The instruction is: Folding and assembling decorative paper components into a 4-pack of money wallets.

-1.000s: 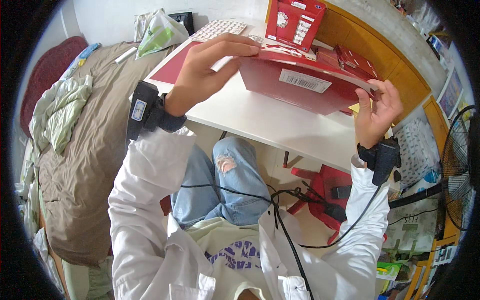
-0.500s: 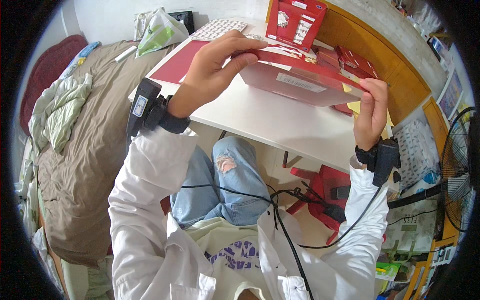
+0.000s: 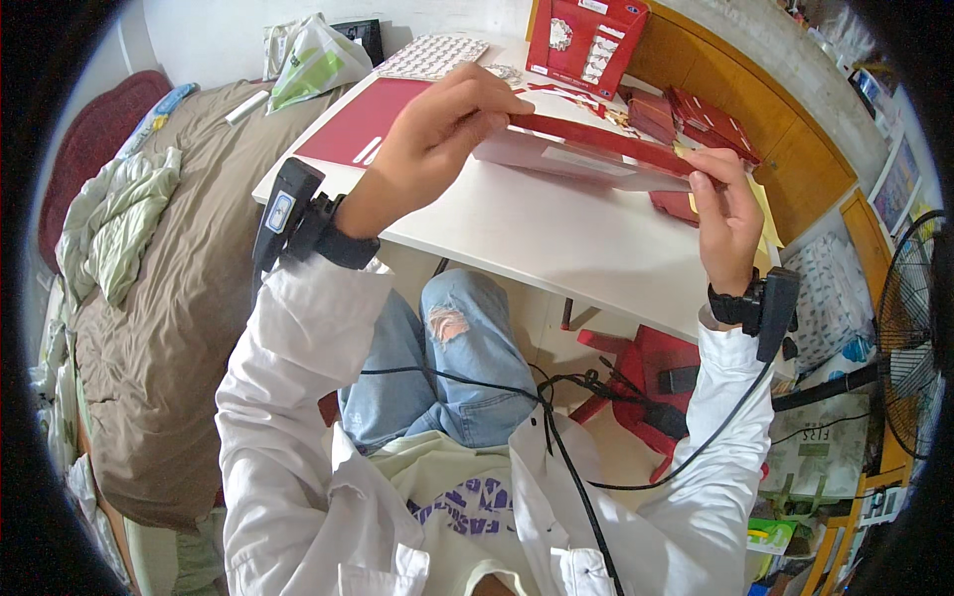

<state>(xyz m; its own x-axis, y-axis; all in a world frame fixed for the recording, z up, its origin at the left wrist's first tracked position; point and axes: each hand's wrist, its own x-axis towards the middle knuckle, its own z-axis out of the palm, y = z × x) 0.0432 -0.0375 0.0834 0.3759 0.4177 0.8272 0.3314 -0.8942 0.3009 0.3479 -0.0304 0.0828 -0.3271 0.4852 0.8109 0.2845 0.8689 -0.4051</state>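
Observation:
Above the white table, I hold a thin, flat red package (image 3: 606, 145) edgewise between both hands. Its pale face, with a white label (image 3: 584, 160), is turned toward me. My left hand (image 3: 442, 129) pinches the upper left corner between thumb and fingers. At the opposite end, my right hand (image 3: 728, 211) is closed on the right edge, thumb in front. Behind the package lie thin red and white strips (image 3: 596, 101), partly hidden by it. A dark red flat sheet (image 3: 363, 121) rests on the table beside my left wrist.
A red display box (image 3: 586, 48) stands at the back of the white table (image 3: 517, 233), with dark red packets (image 3: 708, 121) to its right. A white studded sheet (image 3: 432, 57) lies at the back left. A bed (image 3: 179, 328) adjoins on the left; a black fan (image 3: 909, 338) stands right. Black cables (image 3: 556, 417) cross my lap.
The package has tilted and shifted slightly left and down at its right end, my right hand moving with it. More of the strips behind it now shows.

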